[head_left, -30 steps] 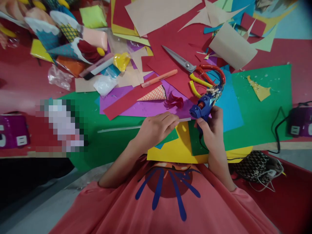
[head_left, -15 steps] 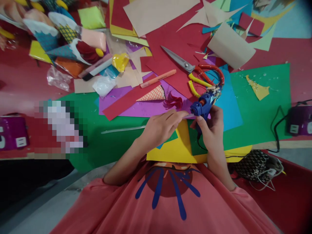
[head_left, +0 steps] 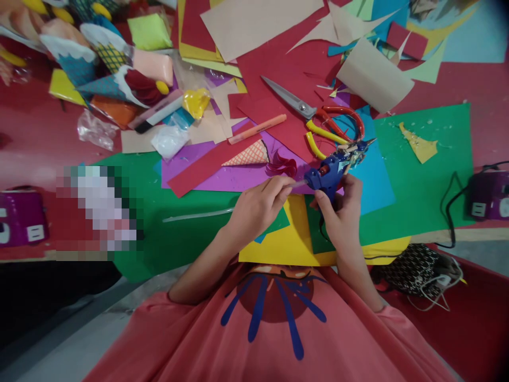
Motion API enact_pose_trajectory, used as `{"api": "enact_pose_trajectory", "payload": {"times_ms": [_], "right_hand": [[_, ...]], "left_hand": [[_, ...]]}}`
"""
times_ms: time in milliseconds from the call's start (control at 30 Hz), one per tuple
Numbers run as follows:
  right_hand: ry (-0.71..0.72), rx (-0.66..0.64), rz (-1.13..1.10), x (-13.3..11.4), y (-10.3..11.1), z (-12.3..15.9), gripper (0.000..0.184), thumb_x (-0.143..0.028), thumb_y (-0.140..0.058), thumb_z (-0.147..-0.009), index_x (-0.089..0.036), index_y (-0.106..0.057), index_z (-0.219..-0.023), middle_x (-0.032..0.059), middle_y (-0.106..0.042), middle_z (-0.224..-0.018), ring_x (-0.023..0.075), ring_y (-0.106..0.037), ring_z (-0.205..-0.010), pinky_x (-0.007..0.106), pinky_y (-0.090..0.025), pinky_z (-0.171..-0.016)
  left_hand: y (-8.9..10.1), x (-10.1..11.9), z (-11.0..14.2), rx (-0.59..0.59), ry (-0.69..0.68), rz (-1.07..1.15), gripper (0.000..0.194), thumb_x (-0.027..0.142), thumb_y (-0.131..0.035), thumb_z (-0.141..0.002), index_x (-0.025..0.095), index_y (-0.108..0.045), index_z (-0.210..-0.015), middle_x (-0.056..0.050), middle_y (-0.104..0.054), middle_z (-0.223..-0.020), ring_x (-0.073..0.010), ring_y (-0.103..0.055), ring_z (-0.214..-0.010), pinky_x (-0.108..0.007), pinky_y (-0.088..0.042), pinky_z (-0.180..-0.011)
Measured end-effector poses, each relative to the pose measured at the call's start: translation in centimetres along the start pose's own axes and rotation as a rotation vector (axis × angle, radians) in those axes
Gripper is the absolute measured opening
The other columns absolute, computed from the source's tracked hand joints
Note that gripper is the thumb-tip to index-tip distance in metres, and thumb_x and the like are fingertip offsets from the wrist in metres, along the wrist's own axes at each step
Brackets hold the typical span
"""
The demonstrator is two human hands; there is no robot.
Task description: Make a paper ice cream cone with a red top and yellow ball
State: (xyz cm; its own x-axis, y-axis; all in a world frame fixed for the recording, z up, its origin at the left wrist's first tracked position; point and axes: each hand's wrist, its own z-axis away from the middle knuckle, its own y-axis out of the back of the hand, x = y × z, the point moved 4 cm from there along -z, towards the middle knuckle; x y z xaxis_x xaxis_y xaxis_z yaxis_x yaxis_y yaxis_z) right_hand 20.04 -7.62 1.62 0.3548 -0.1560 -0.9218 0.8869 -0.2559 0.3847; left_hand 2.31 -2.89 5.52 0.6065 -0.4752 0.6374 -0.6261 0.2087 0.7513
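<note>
Glue gun (head_left: 332, 168) lies gripped in right hand (head_left: 342, 208), left hand (head_left: 257, 206) pinching glue stick (head_left: 300, 184).

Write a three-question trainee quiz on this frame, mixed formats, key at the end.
1. Multiple choice: which hand grips the blue hot glue gun? A) left only B) right only C) neither
2. True or false: the scissors lie unheld.
3. Fill the blank: the left hand holds a translucent ____ at the glue gun's rear end.

Key:
1. B, the right hand
2. True
3. glue stick
</note>
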Motion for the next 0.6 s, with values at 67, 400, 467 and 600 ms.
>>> {"api": "enact_pose_trajectory", "payload": {"times_ms": [67,400,467,600], "right_hand": [[0.043,0.031,0.059,0.2,0.0,0.2,0.052,-0.048,-0.065,-0.088,-0.025,-0.043,-0.129,0.0126,-0.055,-0.121,0.0267,-0.065,-0.113,0.045,-0.060,-0.089],[0.380,0.094,0.306,-0.4,-0.4,0.9,0.049,-0.041,-0.061,-0.093,-0.024,-0.040,-0.134,0.0129,-0.055,-0.121,0.0231,-0.066,-0.103,0.035,-0.061,-0.073],[0.379,0.092,0.313,-0.4,-0.4,1.0,0.051,-0.042,-0.061,-0.093,-0.024,-0.039,-0.135,0.0129,-0.054,-0.121,0.0231,-0.066,-0.102,0.036,-0.060,-0.074],[0.366,0.085,0.298,-0.3,-0.5,1.1,0.050,-0.044,-0.060,-0.093,-0.025,-0.039,-0.133,0.0129,-0.054,-0.120,0.0202,-0.065,-0.091,0.034,-0.058,-0.069]], "left_hand": [[0.0,0.1,0.1,0.020,0.012,-0.048,0.030,0.031,-0.037,-0.105,0.017,-0.063,-0.103,-0.003,-0.076,-0.089,-0.0101,-0.071,-0.077,-0.018,-0.049,-0.067],[0.0,-0.1,-0.2,-0.069,0.144,0.285,0.021,0.032,-0.042,-0.102,0.019,-0.055,-0.092,0.004,-0.064,-0.069,-0.0065,-0.062,-0.060,-0.015,-0.043,-0.059],[-0.2,-0.4,-0.2,-0.050,0.194,0.399,0.012,0.031,-0.047,-0.099,0.020,-0.050,-0.095,0.004,-0.064,-0.072,-0.0064,-0.064,-0.062,-0.014,-0.044,-0.058],[-0.7,-0.8,-0.1,-0.020,0.188,0.497,0.012,0.029,-0.052,-0.096,0.022,-0.042,-0.099,0.005,-0.063,-0.076,-0.0057,-0.066,-0.063,-0.012,-0.044,-0.056]]}}
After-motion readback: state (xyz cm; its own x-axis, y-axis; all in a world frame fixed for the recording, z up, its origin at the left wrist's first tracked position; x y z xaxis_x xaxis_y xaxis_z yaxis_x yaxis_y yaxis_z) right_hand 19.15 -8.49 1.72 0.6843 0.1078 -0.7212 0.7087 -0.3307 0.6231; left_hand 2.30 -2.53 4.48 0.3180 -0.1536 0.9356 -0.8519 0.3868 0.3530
